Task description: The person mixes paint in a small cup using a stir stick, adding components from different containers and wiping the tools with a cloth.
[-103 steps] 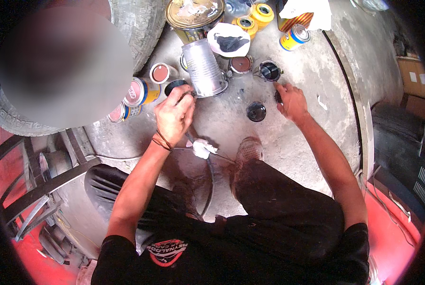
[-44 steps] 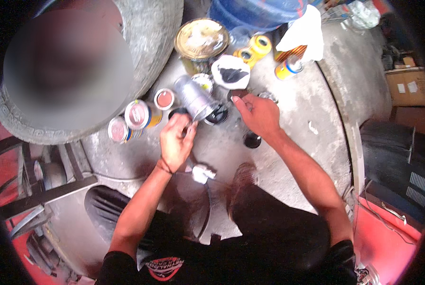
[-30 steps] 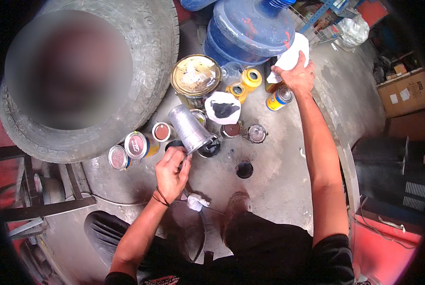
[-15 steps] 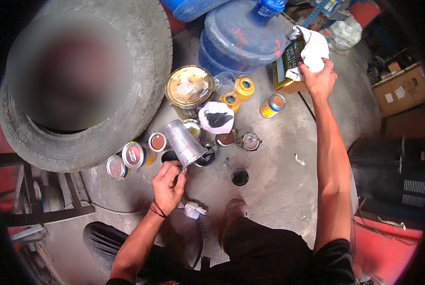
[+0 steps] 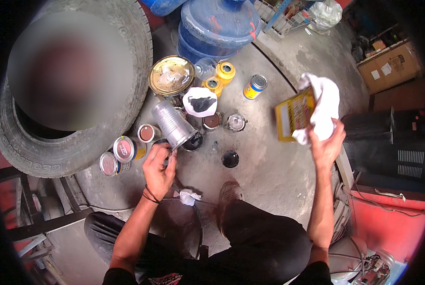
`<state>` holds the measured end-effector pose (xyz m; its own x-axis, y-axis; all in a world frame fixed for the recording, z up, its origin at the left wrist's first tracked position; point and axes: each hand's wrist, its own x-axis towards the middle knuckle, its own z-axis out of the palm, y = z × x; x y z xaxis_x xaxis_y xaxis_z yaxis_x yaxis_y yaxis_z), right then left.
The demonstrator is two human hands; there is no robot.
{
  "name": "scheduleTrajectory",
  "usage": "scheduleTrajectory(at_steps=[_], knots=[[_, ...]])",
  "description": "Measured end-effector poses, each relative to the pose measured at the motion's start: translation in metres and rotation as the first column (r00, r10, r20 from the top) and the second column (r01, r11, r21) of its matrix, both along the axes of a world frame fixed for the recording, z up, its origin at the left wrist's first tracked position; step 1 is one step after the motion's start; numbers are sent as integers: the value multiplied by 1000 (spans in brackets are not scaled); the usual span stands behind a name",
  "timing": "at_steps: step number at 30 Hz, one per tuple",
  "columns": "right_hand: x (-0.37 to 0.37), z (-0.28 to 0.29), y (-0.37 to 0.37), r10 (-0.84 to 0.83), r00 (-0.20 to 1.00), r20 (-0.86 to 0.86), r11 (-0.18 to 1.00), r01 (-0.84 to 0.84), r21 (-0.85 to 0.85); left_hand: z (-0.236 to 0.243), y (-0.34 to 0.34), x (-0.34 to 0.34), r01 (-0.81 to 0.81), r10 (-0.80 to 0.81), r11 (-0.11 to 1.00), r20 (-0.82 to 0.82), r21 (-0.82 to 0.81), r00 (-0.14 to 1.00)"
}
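Note:
Pinched by the rim in my left hand [image 5: 159,172], a clear plastic cup [image 5: 173,124] tilts over the small cans. My right hand [image 5: 327,149] grips a yellow rectangular tin [image 5: 292,116] by its top, off the floor. A white cloth [image 5: 325,102] is draped over that tin, under my fingers. Below the plastic cup's mouth is a container of black liquid [image 5: 193,142]. Between my hands, a small dark-filled cup [image 5: 230,159] rests on the floor. A white cup smeared with black [image 5: 200,101] stands beyond the plastic cup.
A large gold-lidded can [image 5: 171,76], yellow bottles [image 5: 225,72] and a blue-yellow can [image 5: 255,87] stand farther off. Several small cans [image 5: 124,149] sit at left by a big tire [image 5: 131,95]. A blue water jug [image 5: 217,28] is behind; a crumpled white rag [image 5: 188,196] lies near my feet.
My right hand has lifted the yellow tin with its cloth from beside the water jug and brought it nearer. My left hand still holds the plastic cup; the view has shifted.

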<state>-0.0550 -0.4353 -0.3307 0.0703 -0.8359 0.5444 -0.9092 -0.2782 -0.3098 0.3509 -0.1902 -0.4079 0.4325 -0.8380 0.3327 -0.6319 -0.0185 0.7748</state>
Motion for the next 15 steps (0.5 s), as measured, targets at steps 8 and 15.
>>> scheduleTrajectory(at_steps=[8, 15], knots=[[11, -76, 71, 35, 998, -49, 992, -28, 126, 0, 1, -3, 34, -34, 999, 5, 4, 999], [12, -74, 69, 30, 999, 23, 987, -34, 154, -1, 1, -2, 14, -14, 1000, -5, 16, 1000]])
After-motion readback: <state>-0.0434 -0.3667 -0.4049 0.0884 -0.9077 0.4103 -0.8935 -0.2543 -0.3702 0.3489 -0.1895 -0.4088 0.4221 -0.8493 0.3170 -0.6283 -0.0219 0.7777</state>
